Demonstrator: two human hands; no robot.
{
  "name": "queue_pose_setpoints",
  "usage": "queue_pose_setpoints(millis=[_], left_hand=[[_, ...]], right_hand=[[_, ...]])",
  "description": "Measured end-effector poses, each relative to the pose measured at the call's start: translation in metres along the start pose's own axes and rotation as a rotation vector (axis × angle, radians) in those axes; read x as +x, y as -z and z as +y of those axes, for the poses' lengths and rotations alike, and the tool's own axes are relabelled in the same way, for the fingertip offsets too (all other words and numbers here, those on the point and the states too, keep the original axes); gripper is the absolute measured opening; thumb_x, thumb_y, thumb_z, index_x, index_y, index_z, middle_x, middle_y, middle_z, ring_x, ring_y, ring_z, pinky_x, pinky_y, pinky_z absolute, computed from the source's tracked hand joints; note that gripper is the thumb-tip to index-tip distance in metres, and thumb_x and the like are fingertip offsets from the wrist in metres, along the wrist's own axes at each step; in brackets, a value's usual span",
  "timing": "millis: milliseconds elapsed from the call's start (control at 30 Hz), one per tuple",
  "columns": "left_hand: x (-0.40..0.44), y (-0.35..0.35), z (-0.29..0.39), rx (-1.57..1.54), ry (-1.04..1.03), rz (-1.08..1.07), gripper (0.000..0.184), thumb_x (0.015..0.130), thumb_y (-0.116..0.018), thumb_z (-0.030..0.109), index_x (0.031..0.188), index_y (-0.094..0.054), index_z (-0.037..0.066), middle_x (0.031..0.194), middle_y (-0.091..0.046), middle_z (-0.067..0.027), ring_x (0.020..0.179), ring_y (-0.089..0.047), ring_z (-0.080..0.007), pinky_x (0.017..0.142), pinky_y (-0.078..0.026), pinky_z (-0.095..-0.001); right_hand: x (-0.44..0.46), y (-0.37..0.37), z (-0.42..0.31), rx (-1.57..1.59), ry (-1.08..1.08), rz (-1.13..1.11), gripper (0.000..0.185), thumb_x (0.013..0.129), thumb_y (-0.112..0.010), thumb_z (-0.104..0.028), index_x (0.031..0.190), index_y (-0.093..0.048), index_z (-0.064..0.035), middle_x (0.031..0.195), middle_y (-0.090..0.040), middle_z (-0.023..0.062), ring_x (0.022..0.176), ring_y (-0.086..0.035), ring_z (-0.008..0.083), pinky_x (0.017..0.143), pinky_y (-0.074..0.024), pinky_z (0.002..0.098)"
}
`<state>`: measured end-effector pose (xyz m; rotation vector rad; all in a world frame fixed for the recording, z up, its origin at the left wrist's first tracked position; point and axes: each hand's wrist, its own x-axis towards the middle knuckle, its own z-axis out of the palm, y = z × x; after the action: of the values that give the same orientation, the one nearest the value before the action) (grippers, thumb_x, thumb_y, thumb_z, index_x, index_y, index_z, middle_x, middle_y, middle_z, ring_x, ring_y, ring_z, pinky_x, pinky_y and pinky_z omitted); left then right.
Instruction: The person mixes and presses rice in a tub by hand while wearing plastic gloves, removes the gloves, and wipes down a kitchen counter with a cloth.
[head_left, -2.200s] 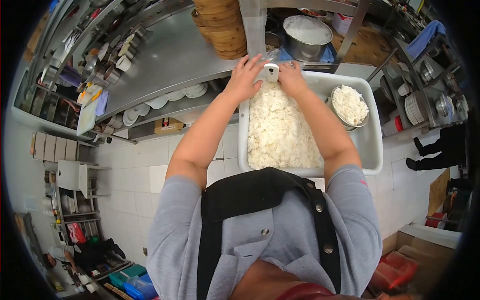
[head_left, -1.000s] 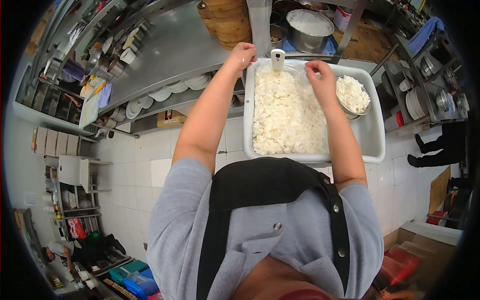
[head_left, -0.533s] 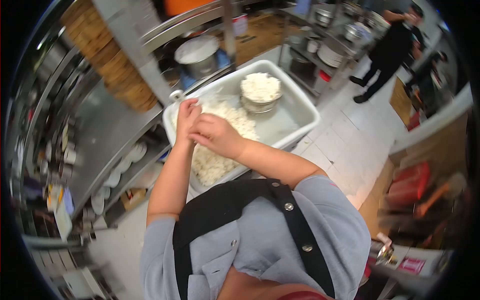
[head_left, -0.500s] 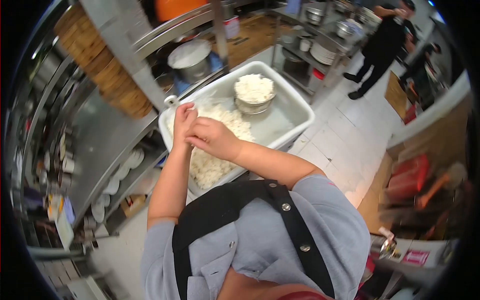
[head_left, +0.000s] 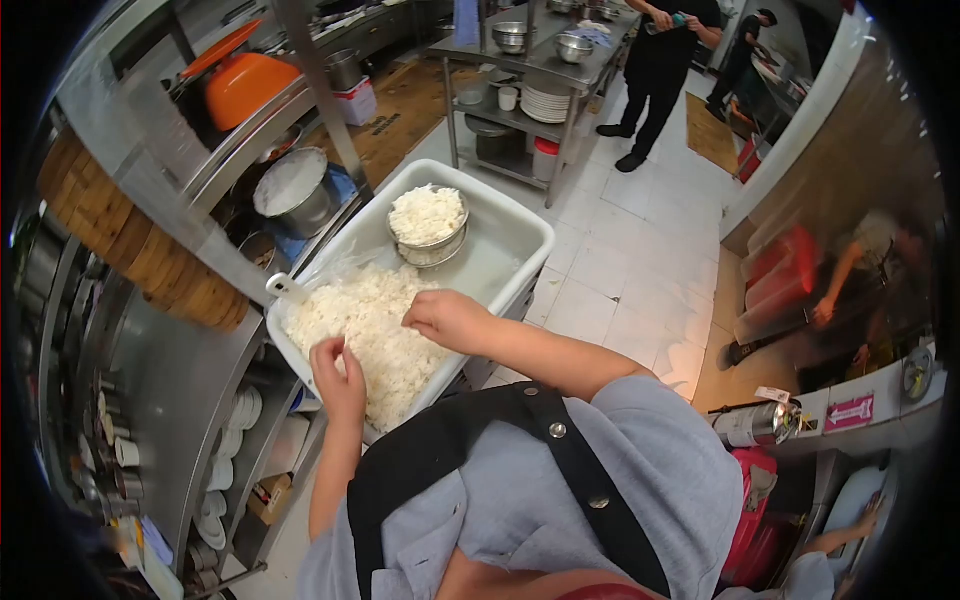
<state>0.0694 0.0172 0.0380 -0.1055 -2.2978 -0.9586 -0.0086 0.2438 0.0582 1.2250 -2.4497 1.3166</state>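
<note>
A white plastic tub (head_left: 535, 245) holds a wide heap of white, rice-like food (head_left: 375, 300). At its far end, a round metal container (head_left: 430, 247) is piled with the same food. A white handle with a hole (head_left: 285, 288) sticks out over the tub's left corner. Above the near left side of the heap, my left hand (head_left: 340, 380) has its thumb and fingers apart, with nothing seen between them. My right hand (head_left: 450, 322) is over the heap's right side, fingertips pinched together; whatever they may hold is too small to make out.
Steamer baskets (head_left: 130, 235) are stacked on the left beside a metal counter (head_left: 185, 370). A steel pot (head_left: 300, 195) stands on a shelf behind the tub. A metal rack (head_left: 520, 125) carries bowls and plates. A person in black (head_left: 660, 80) stands at the back right.
My hands, together above the tub half a second ago, have moved apart and lower, left toward the near side, right over the heap. The camera view has shifted; the tub appears lower and further left.
</note>
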Motion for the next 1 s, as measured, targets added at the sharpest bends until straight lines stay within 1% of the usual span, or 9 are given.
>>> queue_pose_setpoints(millis=[133, 200, 333, 433, 533, 667, 733, 933, 1000], left_hand=[[-0.036, 0.0, -0.006, 0.013, 0.075, -0.04, 0.019, 0.084, -0.053, -0.003, 0.104, -0.054, 0.0, 0.097, -0.053, -0.0117, 0.088, -0.053, -0.0229, 0.081, -0.044, -0.0324], [-0.042, -0.002, -0.006, -0.08, 0.293, -0.017, 0.02, 0.085, -0.052, -0.002, 0.105, -0.054, 0.0, 0.099, -0.053, -0.0121, 0.092, -0.053, -0.0228, 0.083, -0.043, -0.0323], [-0.037, -0.005, -0.005, -0.018, 0.307, 0.122, 0.02, 0.085, -0.051, -0.001, 0.105, -0.053, 0.001, 0.106, -0.051, -0.0132, 0.098, -0.05, -0.0254, 0.09, -0.039, -0.0359], [-0.039, -0.004, -0.007, 0.124, 0.179, 0.156, 0.019, 0.084, -0.052, -0.001, 0.103, -0.053, 0.002, 0.108, -0.051, -0.013, 0.099, -0.05, -0.0272, 0.091, -0.038, -0.0375], [-0.038, -0.003, 0.004, 0.22, 0.055, 0.209, 0.02, 0.08, -0.053, -0.004, 0.098, -0.054, 0.003, 0.103, -0.055, -0.0134, 0.099, -0.05, -0.0308, 0.091, -0.038, -0.0398], [-0.044, -0.001, 0.004, 0.324, -0.044, 0.274, 0.022, 0.074, -0.056, -0.005, 0.093, -0.056, 0.006, 0.099, -0.058, -0.0125, 0.1, -0.051, -0.0325, 0.092, -0.038, -0.043], [-0.056, -0.002, -0.002, 0.317, 0.006, 0.352, 0.018, 0.077, -0.056, -0.006, 0.092, -0.056, 0.004, 0.098, -0.057, -0.0134, 0.097, -0.054, -0.0315, 0.091, -0.041, -0.0402], [-0.102, 0.028, 0.025, 0.351, 0.137, 0.467, 0.022, 0.072, -0.056, -0.01, 0.087, -0.058, 0.006, 0.095, -0.058, -0.0104, 0.096, -0.053, -0.0306, 0.086, -0.042, -0.0398], [-0.118, 0.047, 0.02, 0.28, 0.2, 0.494, 0.023, 0.072, -0.055, -0.011, 0.086, -0.059, 0.006, 0.094, -0.058, -0.0098, 0.094, -0.053, -0.029, 0.084, -0.043, -0.0387]], right_hand=[[-0.013, -0.003, 0.009, 0.135, -0.15, -0.068, 0.016, 0.085, -0.059, -0.019, 0.093, -0.066, -0.0065, 0.09, -0.065, 0.012, 0.085, -0.062, 0.0309, 0.075, -0.0492, 0.0394], [-0.01, 0.0, 0.012, 0.131, -0.175, -0.097, 0.016, 0.086, -0.059, -0.02, 0.093, -0.065, -0.006, 0.092, -0.064, 0.012, 0.085, -0.062, 0.0304, 0.075, -0.0491, 0.0386], [-0.002, 0.003, 0.015, 0.115, -0.157, -0.154, 0.021, 0.088, -0.059, -0.025, 0.091, -0.065, -0.0063, 0.091, -0.063, 0.0119, 0.085, -0.061, 0.031, 0.075, -0.0482, 0.0392], [0.004, -0.003, 0.025, 0.151, -0.067, -0.192, 0.021, 0.087, -0.059, -0.027, 0.089, -0.066, -0.0071, 0.089, -0.062, 0.0124, 0.085, -0.06, 0.0335, 0.075, -0.0476, 0.0407], [0.016, -0.023, 0.028, 0.181, 0.019, -0.233, 0.018, 0.086, -0.06, -0.023, 0.089, -0.066, -0.006, 0.086, -0.064, 0.0107, 0.079, -0.063, 0.0263, 0.07, -0.0492, 0.0369], [0.043, -0.038, 0.029, 1.117, -0.485, -0.379, 0.012, 0.087, -0.064, -0.013, 0.093, -0.065, -0.0032, 0.083, -0.067, 0.0064, 0.072, -0.062, 0.0107, 0.063, -0.0508, 0.0272], [0.06, -0.051, 0.034, 1.393, -0.594, -0.385, 0.014, 0.085, -0.064, -0.009, 0.097, -0.065, -0.0021, 0.089, -0.067, 0.007, 0.076, -0.063, 0.0137, 0.071, -0.053, 0.0281], [0.097, -0.045, -0.006, 1.597, -0.596, -0.346, 0.015, 0.086, -0.064, -0.004, 0.1, -0.06, -0.0047, 0.096, -0.066, 0.0095, 0.088, -0.064, 0.0176, 0.083, -0.0533, 0.0304], [0.1, -0.047, -0.033, 1.64, -0.596, -0.403, 0.021, 0.085, -0.064, -0.002, 0.104, -0.055, -0.0072, 0.098, -0.066, 0.0105, 0.089, -0.065, 0.0182, 0.08, -0.0546, 0.0315]])
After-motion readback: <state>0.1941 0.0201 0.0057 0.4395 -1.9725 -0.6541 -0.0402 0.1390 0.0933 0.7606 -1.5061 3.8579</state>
